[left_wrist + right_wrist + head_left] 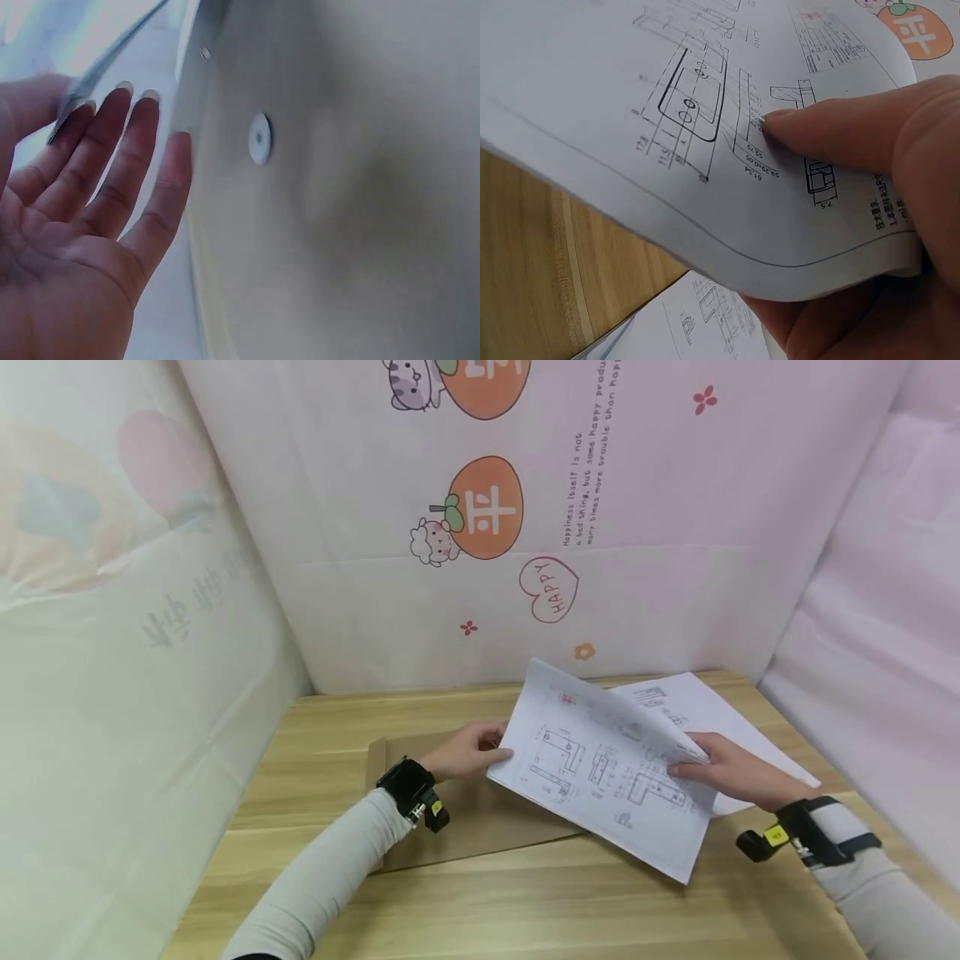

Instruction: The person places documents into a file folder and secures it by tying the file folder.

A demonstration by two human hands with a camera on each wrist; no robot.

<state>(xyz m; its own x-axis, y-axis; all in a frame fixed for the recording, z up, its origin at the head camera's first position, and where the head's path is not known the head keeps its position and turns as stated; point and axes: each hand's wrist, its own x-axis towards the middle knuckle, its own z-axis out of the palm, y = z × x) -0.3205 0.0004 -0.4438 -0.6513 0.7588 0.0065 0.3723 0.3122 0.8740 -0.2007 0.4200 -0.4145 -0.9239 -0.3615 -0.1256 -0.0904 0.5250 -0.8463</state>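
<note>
A sheaf of white drawing sheets [600,752], printed with technical part outlines and dimensions, is held tilted above the table. My left hand [467,752] pinches its left edge between thumb and fingers; in the left wrist view the other fingers [135,150] extend loosely under the paper. On the opposite edge my right hand [731,770] grips the sheets, thumb on the printed face and fingers behind. Beneath the left hand lies a brown kraft paper envelope [480,827], partly hidden by the sheets. A white round button [259,139] shows on it in the left wrist view.
More printed sheets [731,727] lie on the wooden table [525,910] at the back right, partly under the right hand and the raised sheaf. Patterned cloth walls [360,610] enclose the table at the back and both sides.
</note>
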